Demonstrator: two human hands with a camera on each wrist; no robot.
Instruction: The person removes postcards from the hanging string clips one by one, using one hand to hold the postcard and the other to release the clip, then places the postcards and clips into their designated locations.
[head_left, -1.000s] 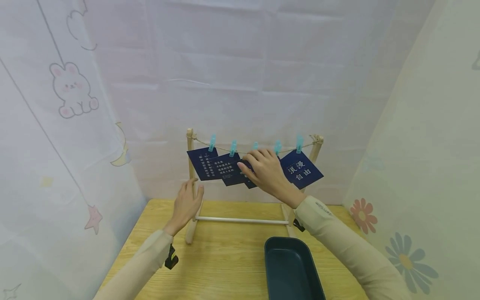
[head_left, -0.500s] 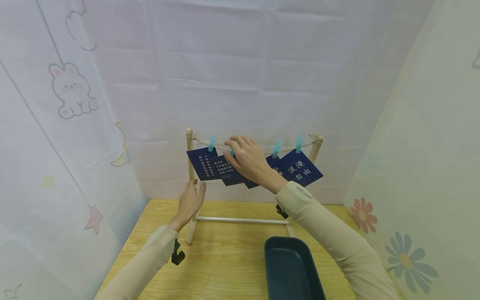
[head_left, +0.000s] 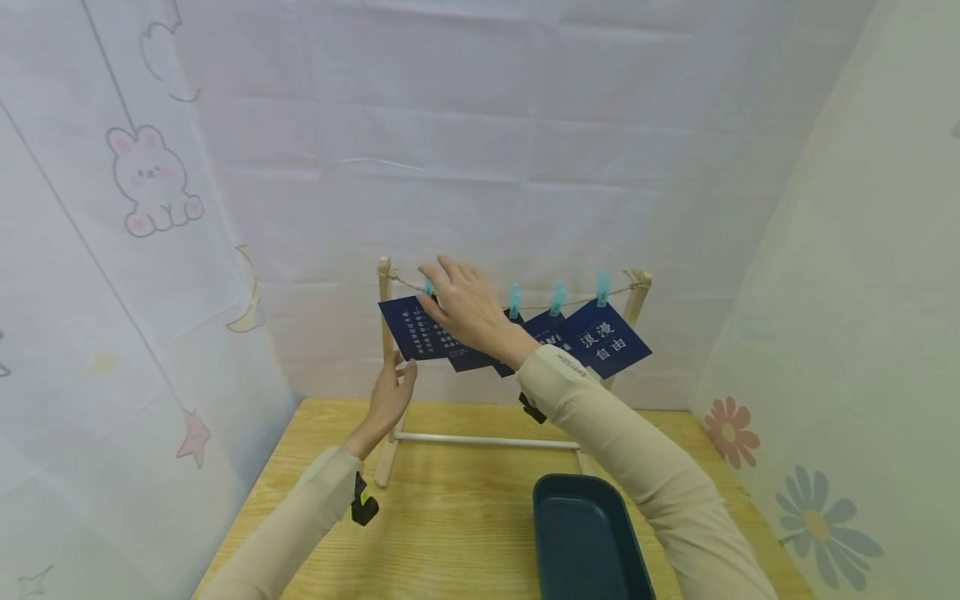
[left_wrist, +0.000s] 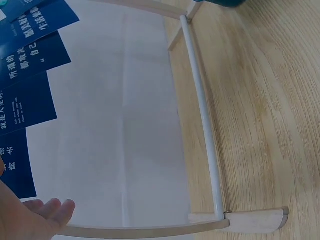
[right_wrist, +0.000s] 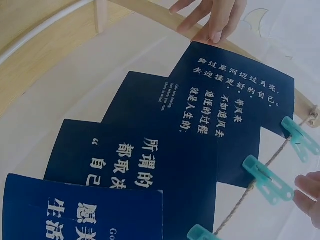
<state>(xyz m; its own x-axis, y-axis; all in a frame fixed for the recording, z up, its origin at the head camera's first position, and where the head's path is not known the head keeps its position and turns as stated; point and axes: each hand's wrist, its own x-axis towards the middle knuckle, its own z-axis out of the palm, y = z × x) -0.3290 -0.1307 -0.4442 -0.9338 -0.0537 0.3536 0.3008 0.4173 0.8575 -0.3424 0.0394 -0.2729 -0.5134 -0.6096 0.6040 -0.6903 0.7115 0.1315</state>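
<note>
Several dark blue cards with white writing hang from a twine line on light blue clips. My left hand (head_left: 388, 396) is at the lower corner of the leftmost card (right_wrist: 240, 75), fingertips right at its edge in the right wrist view. The right hand (head_left: 467, 304) is raised in front of the line with loosely bent fingers, hiding part of the left cards and clips in the head view. Its fingertips (right_wrist: 306, 192) are beside the end of a clip (right_wrist: 267, 180) on the twine (right_wrist: 235, 212), with nothing held. The rightmost card (head_left: 604, 340) hangs tilted.
The line is tied between two wooden posts (head_left: 636, 302) of a stand with a white crossbar (head_left: 487, 441). A dark blue-green tray (head_left: 585, 533) lies at the front right of the wooden table (head_left: 450, 517). Patterned cloth (head_left: 480, 167) surrounds the table.
My right hand has moved left along the line, from in front of the middle cards to the left ones. The left hand has shifted slightly right, up to the leftmost card's lower corner.
</note>
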